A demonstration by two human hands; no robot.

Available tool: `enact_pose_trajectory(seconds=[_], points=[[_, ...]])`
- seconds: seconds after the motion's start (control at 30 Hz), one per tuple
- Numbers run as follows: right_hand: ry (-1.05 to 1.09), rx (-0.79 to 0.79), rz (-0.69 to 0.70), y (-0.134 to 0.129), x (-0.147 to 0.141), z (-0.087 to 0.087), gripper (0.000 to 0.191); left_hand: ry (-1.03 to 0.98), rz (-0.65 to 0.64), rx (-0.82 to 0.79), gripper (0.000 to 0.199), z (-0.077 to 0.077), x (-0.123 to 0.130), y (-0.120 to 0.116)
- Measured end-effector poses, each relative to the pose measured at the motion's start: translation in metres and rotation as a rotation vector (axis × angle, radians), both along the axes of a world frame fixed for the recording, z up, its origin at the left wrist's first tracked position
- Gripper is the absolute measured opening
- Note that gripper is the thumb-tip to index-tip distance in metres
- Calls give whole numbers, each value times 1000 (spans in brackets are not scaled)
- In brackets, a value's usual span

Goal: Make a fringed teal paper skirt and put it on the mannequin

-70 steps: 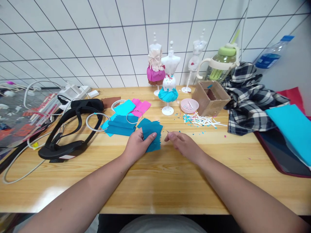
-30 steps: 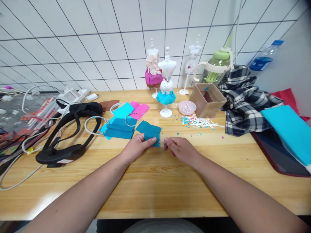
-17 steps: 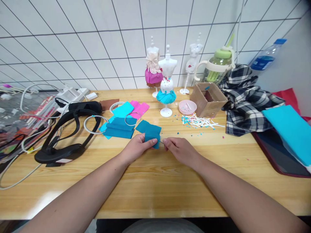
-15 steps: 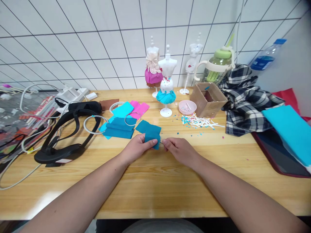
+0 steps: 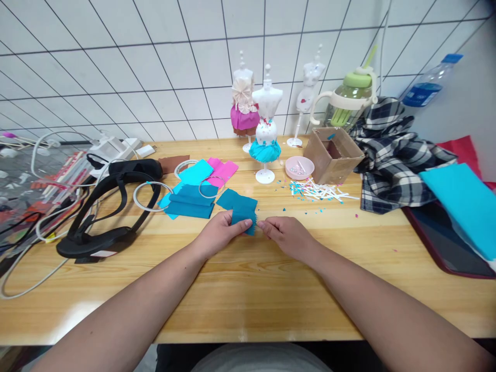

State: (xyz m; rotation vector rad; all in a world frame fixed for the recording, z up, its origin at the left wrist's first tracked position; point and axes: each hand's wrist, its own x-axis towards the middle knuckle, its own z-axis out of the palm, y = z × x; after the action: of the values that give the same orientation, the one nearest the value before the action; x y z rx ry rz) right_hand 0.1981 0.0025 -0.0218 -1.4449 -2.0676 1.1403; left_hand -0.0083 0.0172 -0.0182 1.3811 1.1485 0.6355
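My left hand (image 5: 217,233) grips a folded piece of dark teal crepe paper (image 5: 244,211), thumb on top, above the middle of the table. The paper's right edge is finely fringed. Just right of that edge, the fingers of my right hand (image 5: 287,233) are pinched together; whatever they hold is too small or hidden to make out. Beyond the paper stands a small white dress form (image 5: 267,98) with a cyan ruffled skirt (image 5: 265,151). More teal paper (image 5: 189,201), a cyan sheet (image 5: 196,173) and a pink sheet (image 5: 223,170) lie to the left.
Behind are two more dress forms (image 5: 243,116) (image 5: 310,85), a pink bowl (image 5: 299,176), cardboard box (image 5: 321,165) and paper scraps (image 5: 321,190). A black headset (image 5: 96,248) and cables lie left; plaid cloth (image 5: 391,160), a jug (image 5: 346,98) and a bottle (image 5: 426,90) stand right.
My right hand stays pinched and has shifted very slightly away from the fringed edge. The left hand keeps its hold on the paper. The view has tilted a little.
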Motion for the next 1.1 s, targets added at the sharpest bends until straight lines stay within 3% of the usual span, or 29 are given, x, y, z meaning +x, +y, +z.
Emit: enact_pose_trajectory(seconds=[0.3, 1.1], points=[[16, -47, -34, 0, 4, 4, 55, -41, 51, -31, 36, 3, 3, -1], [-1, -61, 47, 3, 5, 3, 55, -37, -71, -44, 33, 5, -1, 2]])
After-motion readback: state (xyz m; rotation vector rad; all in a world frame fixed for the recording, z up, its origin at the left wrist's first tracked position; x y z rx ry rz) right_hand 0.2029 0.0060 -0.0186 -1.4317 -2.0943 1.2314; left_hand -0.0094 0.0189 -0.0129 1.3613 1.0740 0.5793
